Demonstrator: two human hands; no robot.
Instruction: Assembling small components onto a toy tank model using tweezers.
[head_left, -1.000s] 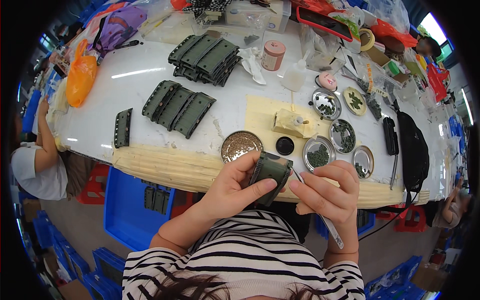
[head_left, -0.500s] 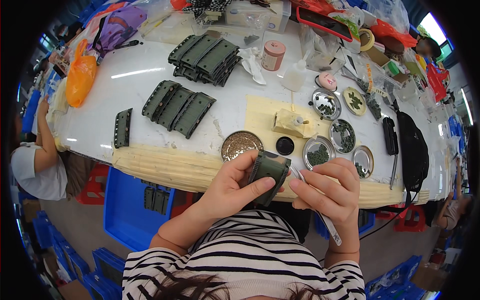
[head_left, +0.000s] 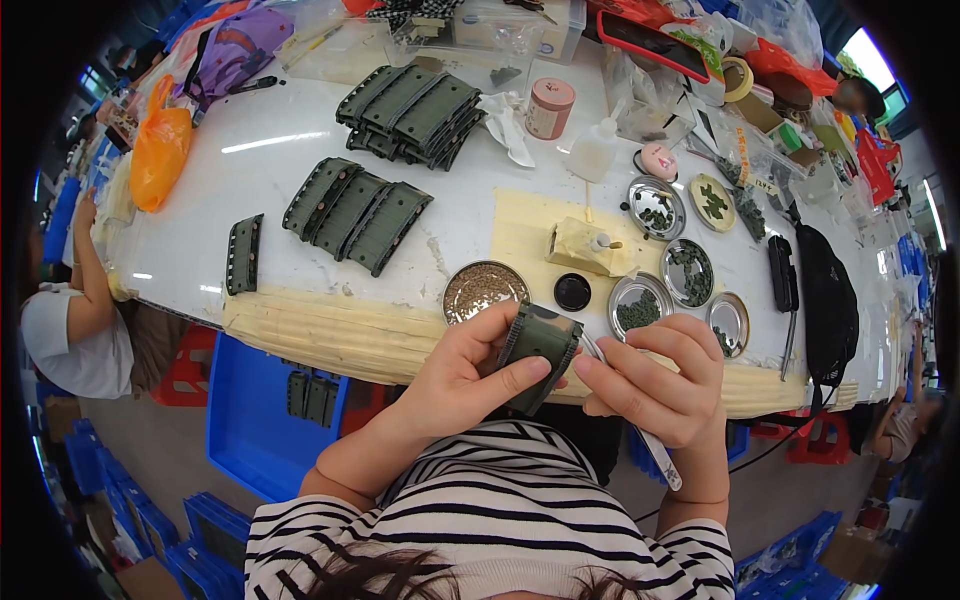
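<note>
My left hand (head_left: 462, 368) holds a dark green ridged plastic part (head_left: 538, 352) just in front of the table edge, thumb across its lower face. My right hand (head_left: 660, 385) grips a slim white-handled tool (head_left: 650, 445) whose tip touches the part's right side. Directly behind the part sit a round metal dish of tiny brownish pieces (head_left: 484, 291) and a black round lid (head_left: 572, 292). More dark green parts lie in a row (head_left: 357, 216) and in a pile (head_left: 412, 110) farther back on the white table (head_left: 250, 165).
Several metal dishes of small green pieces (head_left: 688, 272) stand right of a yellowish block (head_left: 582, 246). A black bag (head_left: 828, 300) lies far right. Blue bins (head_left: 255, 420) sit under the table. Another person's arm (head_left: 88, 280) rests at the left edge. Clutter fills the back.
The green part has tilted slightly in my left hand while my right hand's tool stays at its side. Nothing else on the table has moved.
</note>
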